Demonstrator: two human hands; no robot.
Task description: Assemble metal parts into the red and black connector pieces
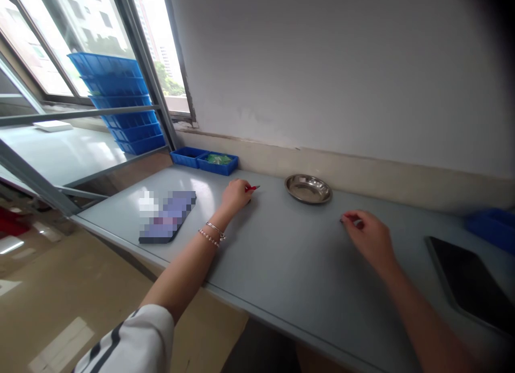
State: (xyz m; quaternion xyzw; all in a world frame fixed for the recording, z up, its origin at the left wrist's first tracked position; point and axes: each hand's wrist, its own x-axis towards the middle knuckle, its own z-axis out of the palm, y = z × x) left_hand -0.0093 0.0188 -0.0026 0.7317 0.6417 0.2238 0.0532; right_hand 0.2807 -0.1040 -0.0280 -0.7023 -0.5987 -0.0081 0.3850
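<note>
Head view: open tabletop [277, 244] separates red tool [251, 189] from dish rim [309, 202].

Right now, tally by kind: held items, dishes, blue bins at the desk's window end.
Red tool, left hand: 1
Small dark piece (too small to identify), right hand: 1
Metal dish: 1
Blue bins: 2
Total: 5
</note>
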